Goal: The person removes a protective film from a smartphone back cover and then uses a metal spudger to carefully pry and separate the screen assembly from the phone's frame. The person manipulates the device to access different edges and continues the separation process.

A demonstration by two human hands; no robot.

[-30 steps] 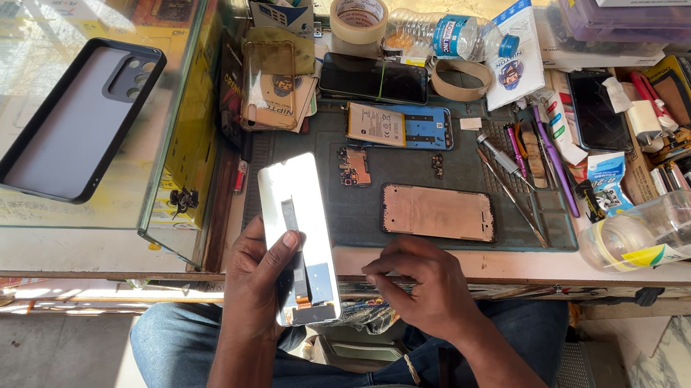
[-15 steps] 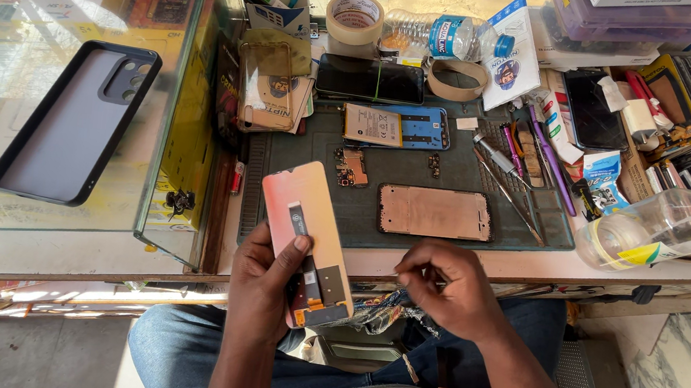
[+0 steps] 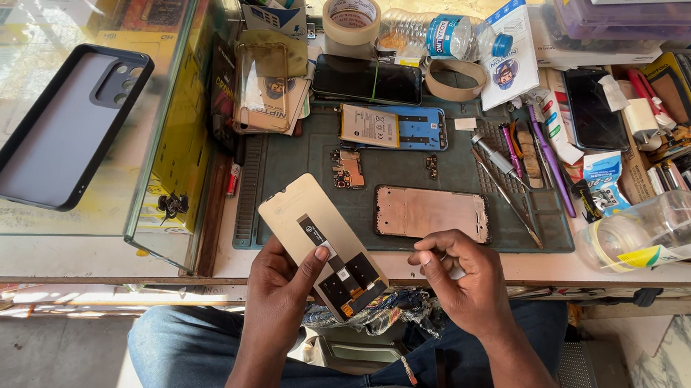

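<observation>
Over cluttered workbench edge (image 3: pixel 628 275), left hand (image 3: pixel 279 294) gripping phone screen panel (image 3: pixel 319 238), long axis running ten to four o'clock, while right hand (image 3: pixel 465 279), at three o'clock of it and near, pinching fingertips (image 3: pixel 423 258) closed, contents unclear.

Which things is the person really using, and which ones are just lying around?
In use:
- phone screen panel, held in the left hand
- right hand, fingers pinched beside it

Lying about:
- copper-coloured phone frame
- tape roll
- water bottle
- dark phone case
</observation>
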